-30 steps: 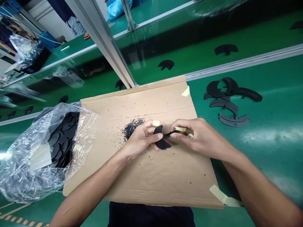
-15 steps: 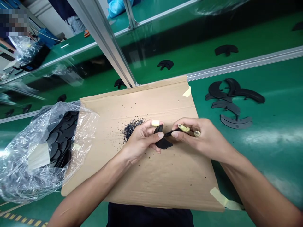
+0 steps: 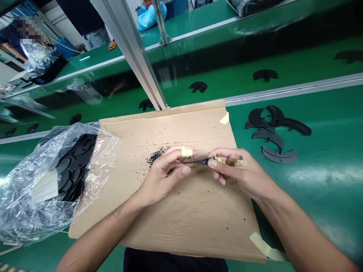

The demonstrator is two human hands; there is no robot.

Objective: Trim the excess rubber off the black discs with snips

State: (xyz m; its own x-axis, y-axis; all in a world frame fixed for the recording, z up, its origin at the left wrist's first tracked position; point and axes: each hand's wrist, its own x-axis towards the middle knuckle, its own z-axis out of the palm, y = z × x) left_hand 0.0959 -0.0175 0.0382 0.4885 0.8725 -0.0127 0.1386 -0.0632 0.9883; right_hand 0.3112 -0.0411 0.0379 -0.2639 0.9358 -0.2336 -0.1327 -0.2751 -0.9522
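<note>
Over a sheet of brown cardboard (image 3: 181, 211), my left hand (image 3: 164, 173) pinches a thin black rubber piece (image 3: 195, 160), seen edge-on between its taped forefinger and thumb. My right hand (image 3: 238, 172) is closed on a small dark tool whose tip touches that piece; its fingertips carry yellowish tape. A heap of black crumbs (image 3: 157, 155) lies on the cardboard just behind my left hand.
A clear plastic bag (image 3: 36, 185) of black discs lies at the left. Several black curved parts (image 3: 272, 130) rest on the green bench at the right. More black parts (image 3: 198, 87) ride the conveyor behind a slanted aluminium post (image 3: 136, 49). A person stands far left.
The black piece has turned from face-on to edge-on in my left fingers. Both hands have shifted slightly up and the view has tilted a little.
</note>
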